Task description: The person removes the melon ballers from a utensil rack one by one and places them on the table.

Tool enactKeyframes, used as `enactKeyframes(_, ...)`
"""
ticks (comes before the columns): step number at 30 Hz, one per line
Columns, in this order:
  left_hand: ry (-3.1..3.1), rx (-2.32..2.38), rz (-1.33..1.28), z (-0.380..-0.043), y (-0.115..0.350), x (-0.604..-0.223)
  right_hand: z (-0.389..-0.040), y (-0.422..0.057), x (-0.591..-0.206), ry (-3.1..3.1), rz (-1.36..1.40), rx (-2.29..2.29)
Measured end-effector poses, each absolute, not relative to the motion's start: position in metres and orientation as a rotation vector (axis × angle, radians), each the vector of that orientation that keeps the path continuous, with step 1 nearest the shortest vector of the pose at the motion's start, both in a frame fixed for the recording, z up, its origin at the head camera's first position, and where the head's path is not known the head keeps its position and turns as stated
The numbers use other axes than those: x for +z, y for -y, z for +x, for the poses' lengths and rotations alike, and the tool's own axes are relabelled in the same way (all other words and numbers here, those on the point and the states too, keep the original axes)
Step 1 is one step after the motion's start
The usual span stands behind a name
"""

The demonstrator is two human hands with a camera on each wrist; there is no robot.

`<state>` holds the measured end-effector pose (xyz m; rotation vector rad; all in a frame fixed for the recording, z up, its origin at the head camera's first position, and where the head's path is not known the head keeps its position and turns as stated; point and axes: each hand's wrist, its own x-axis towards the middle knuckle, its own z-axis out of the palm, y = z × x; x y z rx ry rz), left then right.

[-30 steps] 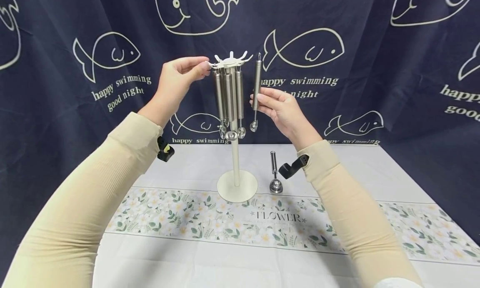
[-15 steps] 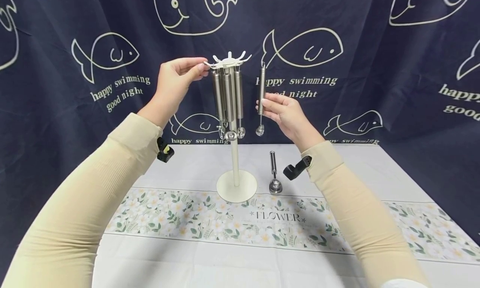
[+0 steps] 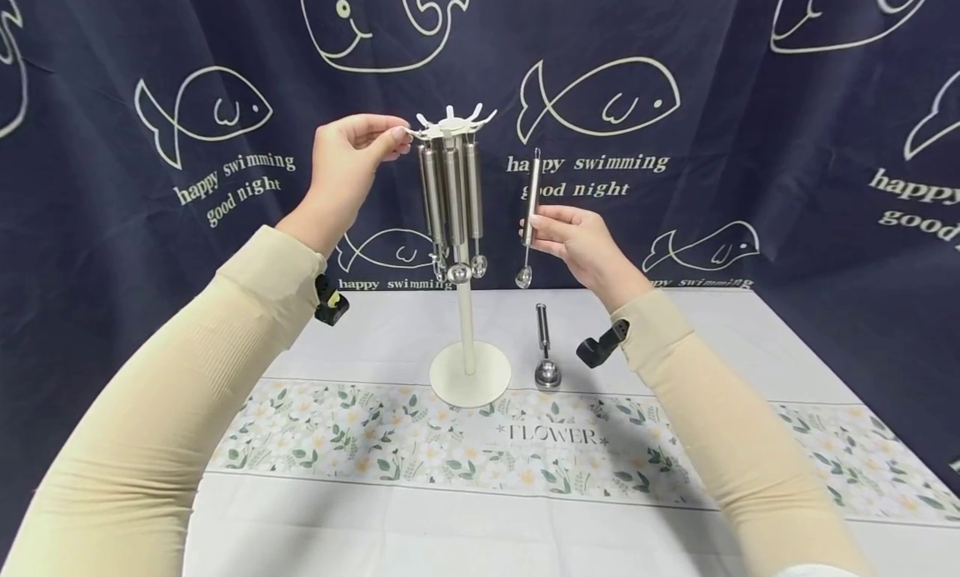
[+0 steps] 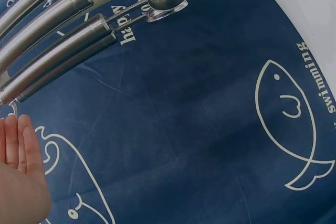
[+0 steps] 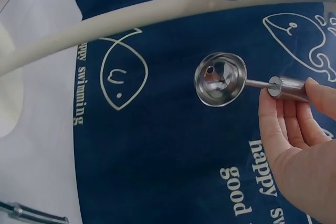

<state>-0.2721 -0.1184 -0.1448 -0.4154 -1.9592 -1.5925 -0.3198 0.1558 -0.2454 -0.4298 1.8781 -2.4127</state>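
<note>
My right hand pinches the lower handle of a steel melon baller between thumb and fingers, to the right of the rack. It stays nearly upright, bowl down; a small hole shows in its bowl in the right wrist view. With thumb and fingertips, my left hand pinches a hook tip at the left of the white utensil rack. Several steel melon ballers hang from its hooks by their handle ends, bowls down. In the left wrist view, my fingers are just below the hanging handles.
A larger steel scoop lies on the white table, right of the rack's round base. A flowered band runs across the cloth. Behind hangs a dark blue curtain with fish drawings.
My right hand has moved right and down with the melon baller, widening its gap from the rack. My left hand keeps its pinch on the hook, with the rack shifted slightly left in view.
</note>
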Motion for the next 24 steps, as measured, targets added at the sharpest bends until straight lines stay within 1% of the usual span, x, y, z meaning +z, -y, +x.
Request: enactKeyframes(24, 1.875, -1.622, -0.43, -0.269, 0.117, -0.148, -0.332, -0.181, -0.274, -1.886, -0.266, -2.362)
